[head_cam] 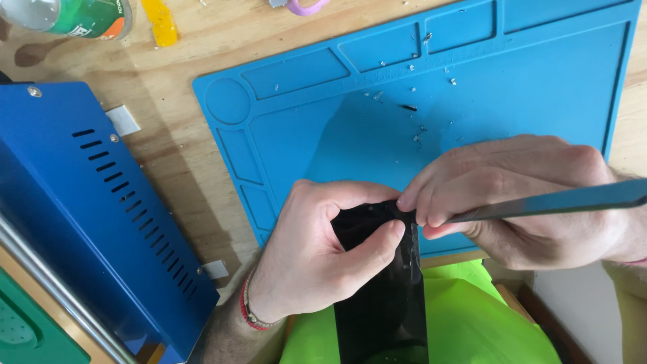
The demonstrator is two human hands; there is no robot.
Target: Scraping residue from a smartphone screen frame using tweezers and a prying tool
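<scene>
Two hands work a black glass panel (381,283) held just off the near edge of a blue work mat (539,87) on the desk (168,87): left hand (310,249) pinches its top corner, right hand (526,195) grips a flat metal pry tool (552,201) at the edge. Shallow, steady prying looks safest against cracking.

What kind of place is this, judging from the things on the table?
Probably a small electronics repair bench: a blue work mat with tray compartments on a wooden table, a blue metal machine with vent slots, and a thin metal tool.
</scene>
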